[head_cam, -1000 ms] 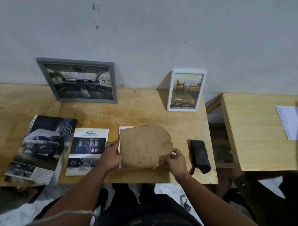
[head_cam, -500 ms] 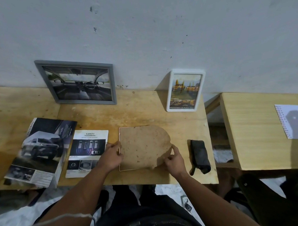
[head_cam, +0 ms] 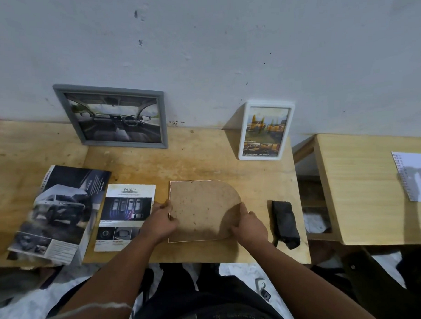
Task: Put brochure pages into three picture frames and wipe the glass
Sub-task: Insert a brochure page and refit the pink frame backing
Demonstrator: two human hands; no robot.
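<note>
Your left hand (head_cam: 160, 222) pinches the left edge of the backing board (head_cam: 201, 208), thumb on top, and your right hand (head_cam: 248, 226) grips its lower right edge the same way; the board lies flat on the table (head_cam: 205, 164) at its front middle. At the board's 9 o'clock, just beside your left hand, lies a loose page (head_cam: 125, 216), with the brochure (head_cam: 61, 212) beyond it. At 3 o'clock a dark cloth (head_cam: 284, 222) lies near your right hand. At 11 o'clock a grey frame (head_cam: 112, 115) leans on the wall (head_cam: 224, 51); at 1 o'clock a white frame (head_cam: 265, 130) stands upright. A second table (head_cam: 363, 189) sits further right, bearing a notepad (head_cam: 414, 175).
</note>
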